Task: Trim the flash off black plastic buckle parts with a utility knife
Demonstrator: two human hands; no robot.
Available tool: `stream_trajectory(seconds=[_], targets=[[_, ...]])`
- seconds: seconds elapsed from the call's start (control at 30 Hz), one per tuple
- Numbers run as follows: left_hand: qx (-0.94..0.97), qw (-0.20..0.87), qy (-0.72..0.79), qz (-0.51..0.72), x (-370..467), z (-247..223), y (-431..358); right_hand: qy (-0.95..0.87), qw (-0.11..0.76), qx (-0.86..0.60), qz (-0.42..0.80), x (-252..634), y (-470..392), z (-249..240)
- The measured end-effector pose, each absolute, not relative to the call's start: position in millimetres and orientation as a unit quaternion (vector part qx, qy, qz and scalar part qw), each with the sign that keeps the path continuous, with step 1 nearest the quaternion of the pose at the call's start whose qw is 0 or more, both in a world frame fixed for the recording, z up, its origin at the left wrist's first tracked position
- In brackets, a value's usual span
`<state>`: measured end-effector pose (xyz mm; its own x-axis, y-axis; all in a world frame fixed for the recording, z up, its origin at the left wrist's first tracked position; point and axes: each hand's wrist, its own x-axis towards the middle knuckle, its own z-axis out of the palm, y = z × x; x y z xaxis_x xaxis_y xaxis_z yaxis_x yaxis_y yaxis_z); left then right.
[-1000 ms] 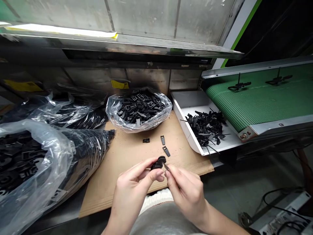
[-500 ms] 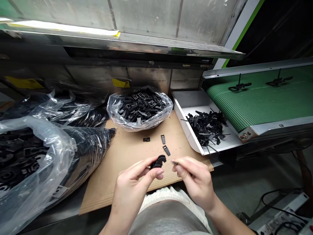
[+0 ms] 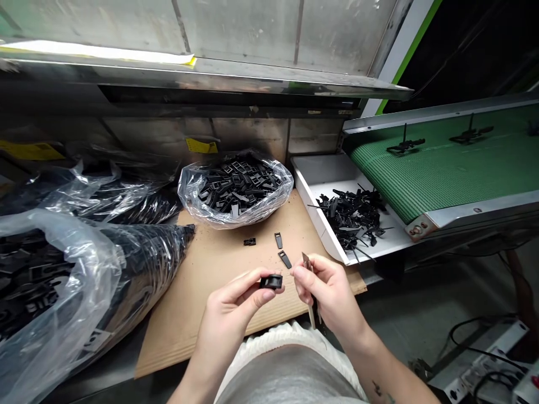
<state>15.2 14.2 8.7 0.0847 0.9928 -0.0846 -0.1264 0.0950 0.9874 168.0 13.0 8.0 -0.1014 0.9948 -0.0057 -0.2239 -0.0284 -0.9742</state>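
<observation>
My left hand (image 3: 238, 306) is closed, pinching a small black plastic part (image 3: 272, 281) between thumb and fingers above the cardboard sheet. To its right, my right hand (image 3: 322, 286) closes round a slim knife-like tool (image 3: 306, 260). The tool's flat dark tip points up past the thumb, and its light lower end sticks out below the fingers. Tool and part are apart. Just beyond the hands lie two flat black tapered pieces with a slot, one nearer (image 3: 285, 259) and one farther (image 3: 278, 240). A small black block-like piece (image 3: 250, 242) rests to their left.
The cardboard sheet (image 3: 202, 303) covers the bench. A clear bag of black pieces (image 3: 269, 216) stands behind it. Big plastic bags (image 3: 105, 252) crowd the left. At right, a white tray (image 3: 311, 216) holds black parts beside a green conveyor (image 3: 442, 174) carrying black assemblies.
My left hand has turned the black part, so a different face shows. The tool in my right hand has swung upright, tip upward. The view has shifted slightly.
</observation>
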Motion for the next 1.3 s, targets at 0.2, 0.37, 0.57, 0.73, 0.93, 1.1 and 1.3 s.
stream_trajectory(seconds=[0.2, 0.37, 0.57, 0.73, 0.93, 1.1, 1.3], targets=[[0.494, 0.535, 0.471, 0.498, 18, 9, 17, -0.589, 0.549, -0.439, 0.399, 159, 0, 12], [0.538, 0.478, 0.49, 0.492, 19, 4, 15, -0.565, 0.572, -0.446, 0.394, 158, 3, 10], [0.553, 0.461, 0.485, 0.497, 20, -1, 16, -0.419, 0.547, -0.413, 0.596, 168, 11, 4], [0.556, 0.461, 0.478, 0.499, 22, -1, 19, -0.548, 0.514, -0.478, 0.456, 175, 5, 8], [0.565, 0.441, 0.482, 0.504, 28, 3, 19, -0.691, 0.523, -0.439, 0.236, 179, -2, 6], [0.595, 0.405, 0.479, 0.503, 33, 4, 20, -0.73, 0.51, -0.423, 0.165, 180, 6, 7], [0.604, 0.411, 0.481, 0.485, 35, 3, 23, -0.707, 0.498, -0.44, 0.241, 186, 15, 10]])
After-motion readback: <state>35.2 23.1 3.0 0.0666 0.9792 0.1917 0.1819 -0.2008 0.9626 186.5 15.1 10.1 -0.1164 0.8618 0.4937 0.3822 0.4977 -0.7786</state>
